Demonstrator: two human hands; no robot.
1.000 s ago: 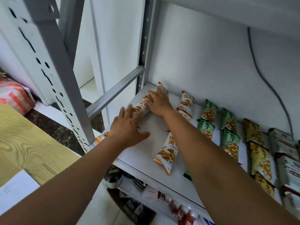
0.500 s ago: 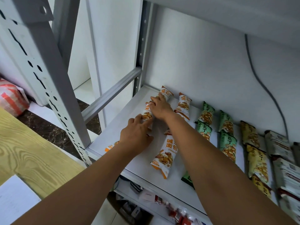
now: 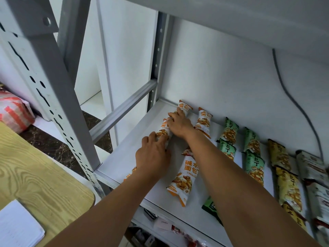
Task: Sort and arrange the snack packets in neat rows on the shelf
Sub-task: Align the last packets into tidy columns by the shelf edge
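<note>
Step in hand: alignment of the leftmost column of orange snack packets on the white shelf (image 3: 119, 157). The middle orange packet (image 3: 164, 129) lies flat in that column, its far end touching or just overlapping the far orange packet (image 3: 185, 108), which sits against the back wall. The right hand (image 3: 180, 126) has its fingers curled over the far end of the middle orange packet and holds it there; the thumb is hidden. The left hand (image 3: 152, 155) lies on the near end of the same packet with fingers nearly straight, pressing down and gripping nothing. A third orange packet (image 3: 130, 172) shows only as an edge under the left wrist, near the front lip. To the right, the second orange column has one packet at the far end (image 3: 203, 121) and a tilted orange packet (image 3: 183, 177) nearer, out of line. Further right, the green packets (image 3: 252, 139) and yellow packets (image 3: 279, 155) already stand in columns. The task appears well advanced, with the orange group outstanding. The next move probably calls for sliding the middle orange packet straight, end to end with its far neighbour, then squaring the tilted orange packet. Press lightly: the packets look puffed and may skid on the smooth shelf.
</note>
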